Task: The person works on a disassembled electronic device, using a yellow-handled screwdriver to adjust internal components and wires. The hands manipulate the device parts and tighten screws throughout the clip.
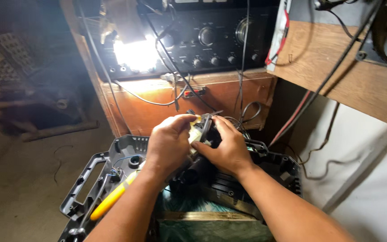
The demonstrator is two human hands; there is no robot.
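My left hand (169,143) and my right hand (227,145) meet above an opened black plastic housing (99,170). Together they grip a small electrical part (201,130), black with pale yellowish bits, and thin wires run from it. My left thumb and fingers pinch its left side. The fingers of my right hand wrap its right side. A dark cylindrical piece (195,170) sits just under the hands. How the part joins the housing is hidden by my hands.
A yellow-handled screwdriver (113,199) lies on the housing's left side. Behind stands a black audio amplifier (207,38) with knobs on a wooden cabinet (157,105), a bright lamp (135,54) beside it. Cables hang around; a wooden shelf (337,76) is at right.
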